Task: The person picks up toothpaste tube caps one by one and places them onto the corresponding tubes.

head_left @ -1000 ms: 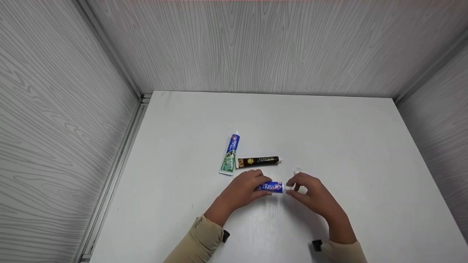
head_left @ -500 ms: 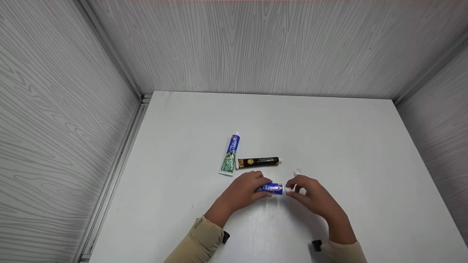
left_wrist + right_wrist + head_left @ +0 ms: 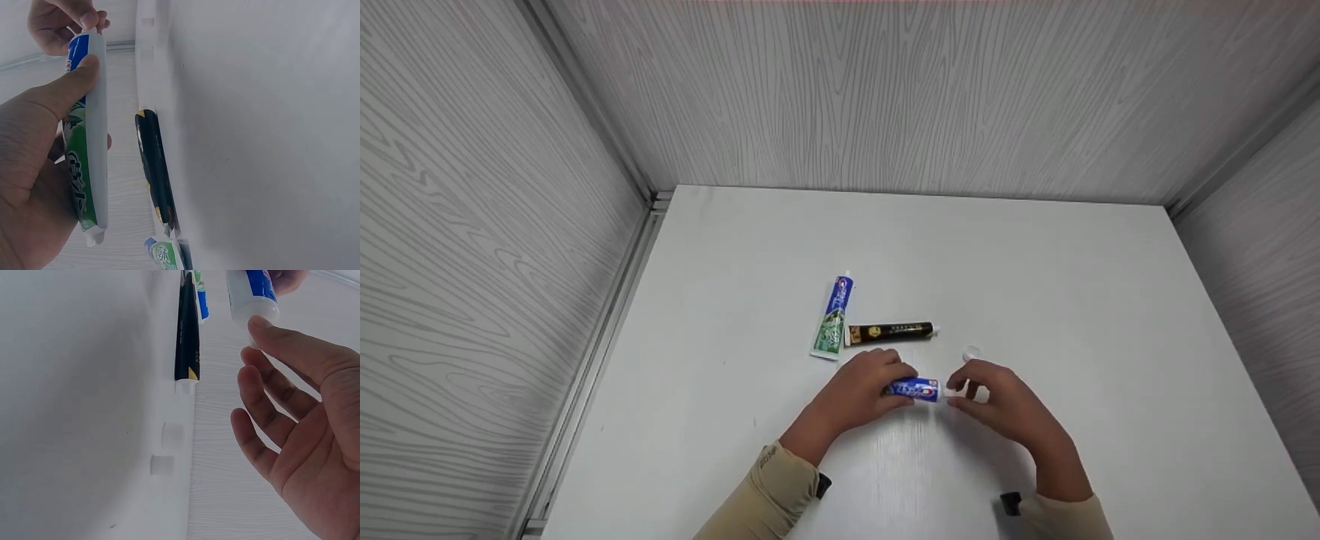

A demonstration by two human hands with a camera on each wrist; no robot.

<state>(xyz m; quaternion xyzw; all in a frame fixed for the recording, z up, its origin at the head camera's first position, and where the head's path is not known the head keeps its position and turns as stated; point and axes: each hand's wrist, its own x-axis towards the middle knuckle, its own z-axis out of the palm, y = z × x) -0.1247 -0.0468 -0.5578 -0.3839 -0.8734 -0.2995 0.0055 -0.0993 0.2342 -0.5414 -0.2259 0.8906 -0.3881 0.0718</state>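
My left hand [image 3: 859,390] grips a blue, green and white toothpaste tube [image 3: 97,129] round its body, thumb along the side. The tube's cap end points right, toward my right hand [image 3: 997,394]. Thumb and forefinger of that hand pinch the small white cap [image 3: 251,338] at the tube's end, mostly hidden by the fingertips. Its other fingers [image 3: 256,439] are loosely bent and hold nothing. In the head view the tube is held close over the white table, its rear part hidden behind the left hand.
A black toothpaste tube [image 3: 889,333] lies just beyond my left hand. Left of it lies another blue-and-green toothpaste tube [image 3: 832,316]. Two loose white caps [image 3: 173,435] rest on the table [image 3: 1072,285] near my right hand. Wood-grain panels [image 3: 840,97] stand around the table.
The held tube has tilted slightly, its cap end dipping a little toward me. Right fingertips have shifted slightly at the cap. The tubes lying on the table stay put.
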